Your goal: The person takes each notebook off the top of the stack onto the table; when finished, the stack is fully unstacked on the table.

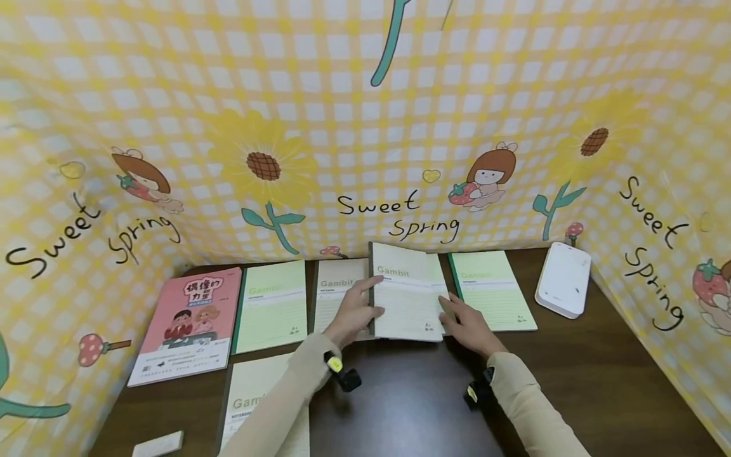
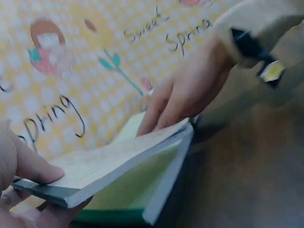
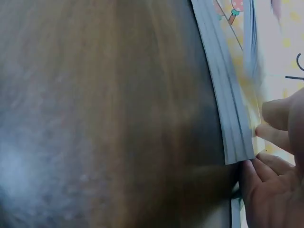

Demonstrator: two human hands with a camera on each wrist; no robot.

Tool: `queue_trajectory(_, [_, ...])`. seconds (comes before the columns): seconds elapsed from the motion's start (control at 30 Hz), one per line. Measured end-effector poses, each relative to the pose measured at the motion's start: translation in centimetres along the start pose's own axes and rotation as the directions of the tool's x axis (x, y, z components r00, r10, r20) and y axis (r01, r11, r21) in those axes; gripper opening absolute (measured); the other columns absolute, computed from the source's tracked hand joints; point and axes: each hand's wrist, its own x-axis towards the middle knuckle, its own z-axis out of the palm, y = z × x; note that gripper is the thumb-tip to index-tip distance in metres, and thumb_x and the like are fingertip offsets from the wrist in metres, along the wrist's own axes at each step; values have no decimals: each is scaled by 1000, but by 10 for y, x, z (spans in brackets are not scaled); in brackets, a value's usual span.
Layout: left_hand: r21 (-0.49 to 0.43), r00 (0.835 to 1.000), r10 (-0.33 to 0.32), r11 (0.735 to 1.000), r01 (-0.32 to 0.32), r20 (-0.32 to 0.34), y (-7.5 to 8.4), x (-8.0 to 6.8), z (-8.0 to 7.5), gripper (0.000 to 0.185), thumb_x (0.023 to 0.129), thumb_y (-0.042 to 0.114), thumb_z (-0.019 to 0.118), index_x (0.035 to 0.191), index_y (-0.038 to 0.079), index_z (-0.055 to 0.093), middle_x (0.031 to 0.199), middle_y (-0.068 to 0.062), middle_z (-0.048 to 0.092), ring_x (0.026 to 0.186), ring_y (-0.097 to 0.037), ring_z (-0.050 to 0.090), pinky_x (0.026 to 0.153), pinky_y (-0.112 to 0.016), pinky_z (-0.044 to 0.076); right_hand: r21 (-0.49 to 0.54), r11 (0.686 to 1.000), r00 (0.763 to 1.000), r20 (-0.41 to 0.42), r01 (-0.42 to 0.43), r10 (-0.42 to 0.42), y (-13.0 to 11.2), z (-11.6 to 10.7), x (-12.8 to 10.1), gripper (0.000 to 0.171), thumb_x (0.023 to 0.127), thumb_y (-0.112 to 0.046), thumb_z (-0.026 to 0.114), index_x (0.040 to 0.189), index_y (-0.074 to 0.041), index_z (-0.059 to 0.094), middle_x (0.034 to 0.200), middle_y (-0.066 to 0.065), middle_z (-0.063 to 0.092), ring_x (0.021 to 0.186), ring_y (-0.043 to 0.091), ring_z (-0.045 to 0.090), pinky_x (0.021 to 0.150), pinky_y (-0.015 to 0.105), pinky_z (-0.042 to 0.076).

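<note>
Left grip [image 1: 352,313]: pinching a grey-spined notebook [image 1: 402,304] by its spine, above a green notebook [image 2: 137,185].
Right grip [image 1: 471,325]: loosely extended, at their right edge.
Surface [image 1: 411,393]: dark, beneath.

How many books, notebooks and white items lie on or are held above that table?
Pink book: 1
Green-spined notebooks: 3
Grey-spined notebooks: 3
White items: 2
Total in sight: 9
</note>
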Motion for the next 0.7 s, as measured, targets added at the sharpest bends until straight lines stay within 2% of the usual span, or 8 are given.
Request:
queue_trajectory(0.17, [-95,1000,19,995,-19,5,-6,-76,-25,71,81,-15,61,144,14,47,152,-15,31,115,-38,59,89,-40,54,-54,997,998,-34,53,-54,2,2,-5,52,100,-16,52,146,3,38,152,33,26,134,52,35,103,63,36])
queue_trajectory(0.33, [-139,996,-76,987,82,50,-25,-161,-39,74,80,-12,64,147,11,41,152,-22,26,97,-30,67,78,-36,58,-54,997,997,-38,63,-65,4,4,-6,52,99,-16,52,145,3,38,152,33,27,133,52,36,102,63,37])
queue_trajectory(0.43, [-233,982,-125,960,155,139,-40,-193,-39,79,81,-11,63,151,3,29,151,-27,14,94,-32,70,77,-38,58,-46,997,996,-47,70,-72,5,2,-5,51,99,-14,52,145,4,38,152,33,27,134,52,35,103,64,36])
queue_trajectory(0.5, [-247,977,-138,953,176,165,-48,-204,-37,80,81,-11,62,151,-3,24,147,-30,13,97,-36,69,78,-38,58,-46,996,996,-49,75,-78,4,2,-3,51,99,-14,52,145,4,38,152,33,28,134,52,35,103,64,35])
queue_trajectory(0.57, [-178,976,-146,968,174,161,-52,-209,-36,80,80,-10,62,149,-7,24,143,-30,17,105,-38,66,82,-36,57,-47,996,996,-41,75,-77,3,3,-1,52,99,-15,51,146,4,37,152,33,27,134,52,35,103,64,35])
queue_trajectory(0.63, [36,987,-126,992,123,101,-51,-208,-35,76,76,-7,67,145,-7,34,135,-27,33,98,-32,66,79,-31,57,-48,996,997,-35,73,-75,2,4,0,52,100,-16,51,146,3,37,152,33,26,134,52,34,103,64,35])
queue_trajectory(0.67, [171,992,-104,981,91,67,-50,-207,-35,74,75,-4,71,142,-6,41,129,-25,40,95,-30,64,76,-29,56,-47,996,997,-34,71,-73,1,5,0,52,100,-16,51,146,3,37,152,33,26,135,52,34,103,64,35])
queue_trajectory(0.7, [302,996,-85,951,71,35,-48,-206,-34,72,72,-1,74,138,-6,47,124,-22,45,94,-27,60,74,-28,54,-49,996,997,-34,71,-73,0,6,0,52,100,-16,51,146,3,37,152,33,26,135,52,34,103,64,35])
